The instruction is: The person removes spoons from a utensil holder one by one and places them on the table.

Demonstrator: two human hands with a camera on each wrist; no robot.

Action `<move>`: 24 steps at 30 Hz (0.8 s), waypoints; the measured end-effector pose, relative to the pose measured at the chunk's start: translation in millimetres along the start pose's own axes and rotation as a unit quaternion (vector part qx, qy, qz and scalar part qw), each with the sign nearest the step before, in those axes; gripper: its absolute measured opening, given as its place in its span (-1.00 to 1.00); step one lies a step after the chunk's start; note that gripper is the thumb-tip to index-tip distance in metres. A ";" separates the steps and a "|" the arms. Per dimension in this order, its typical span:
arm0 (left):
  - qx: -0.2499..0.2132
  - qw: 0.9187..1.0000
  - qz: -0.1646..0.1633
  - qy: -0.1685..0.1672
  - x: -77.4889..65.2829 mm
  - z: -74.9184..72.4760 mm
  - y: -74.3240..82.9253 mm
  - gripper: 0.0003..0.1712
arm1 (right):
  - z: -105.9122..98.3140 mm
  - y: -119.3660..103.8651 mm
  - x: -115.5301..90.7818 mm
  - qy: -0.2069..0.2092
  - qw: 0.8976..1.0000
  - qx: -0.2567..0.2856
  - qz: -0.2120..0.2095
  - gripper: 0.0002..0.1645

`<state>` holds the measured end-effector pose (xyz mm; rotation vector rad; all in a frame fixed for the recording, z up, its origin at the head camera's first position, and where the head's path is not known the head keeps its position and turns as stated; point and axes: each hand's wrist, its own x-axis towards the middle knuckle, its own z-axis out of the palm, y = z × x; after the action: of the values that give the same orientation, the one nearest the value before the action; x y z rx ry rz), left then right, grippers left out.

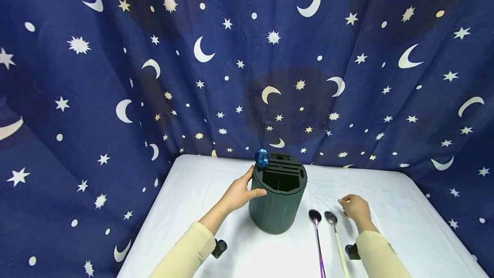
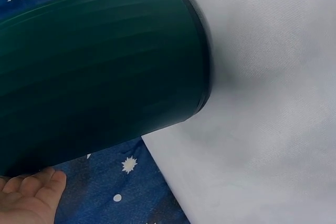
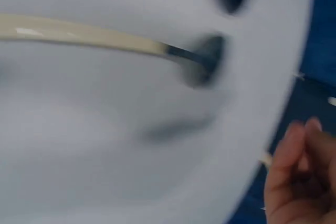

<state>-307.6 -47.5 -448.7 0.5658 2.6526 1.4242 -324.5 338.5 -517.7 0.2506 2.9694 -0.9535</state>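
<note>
Left hand [image 1: 240, 193]: fingers spread wide, gripping holder [image 1: 274, 211], probably steadying it.
Right hand [image 1: 356, 208]: fingers loosely curled, empty, right of spoon [image 1: 337, 238].

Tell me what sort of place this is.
Probably an indoor corner staged for tabletop work: a blue moon-and-star curtain hangs behind a white-covered table, on which a dark green holder stands upright.

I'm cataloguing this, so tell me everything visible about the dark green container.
The dark green container is a round, vertically ribbed, plastic-looking tub. Its black top insert has narrow slots and a larger, divided front opening. It stands upright on the white table. The left hand holds its left side; a shiny blue piece, perhaps a spoon's bowl, sticks up at its top left.
</note>
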 end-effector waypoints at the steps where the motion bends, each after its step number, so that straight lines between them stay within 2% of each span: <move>1: 0.000 1.000 0.001 0.000 0.0 0.3 0.5 0.08 | -6.9 -3.1 3.2 -0.004 1.000 0.029 -0.005 -0.68; 3: 0.000 1.000 0.006 0.001 -0.1 0.6 1.0 0.07 | -21.0 -12.1 8.7 -0.020 0.995 0.101 -0.016 -0.69; 5: 0.001 1.000 0.010 0.002 -0.1 1.0 -0.1 0.07 | -34.5 -25.5 12.1 -0.042 0.985 0.166 -0.028 -0.68; 8: 0.006 1.000 0.019 0.008 -0.1 1.0 -1.8 0.09 | -54.9 -51.1 13.7 -0.063 0.973 0.211 -0.064 -0.65; 10: 0.016 0.999 0.031 0.013 0.0 1.6 -3.3 0.10 | -66.6 -68.2 12.7 -0.067 0.970 0.215 -0.090 -0.64; 13: 0.019 0.999 0.047 0.019 -0.4 1.9 -3.8 0.09 | -81.5 -93.0 8.8 -0.066 0.970 0.203 -0.114 -0.64; 18: 0.005 1.000 0.028 0.014 -0.3 0.3 -1.9 0.08 | -96.9 -134.3 0.7 -0.077 0.970 0.179 -0.147 -0.63; 21: 0.003 1.000 0.014 0.010 -0.2 0.8 -1.5 0.07 | -99.1 -156.6 -2.4 -0.090 0.966 0.180 -0.162 -0.64; 24: 0.003 1.000 0.014 0.008 -0.5 1.8 -1.1 0.07 | -96.5 -176.1 -3.1 -0.101 0.963 0.178 -0.177 -0.66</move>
<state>-307.1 -46.8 -450.7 0.5970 2.6724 1.4334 -345.5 252.8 -337.2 -0.3696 2.6836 -1.4507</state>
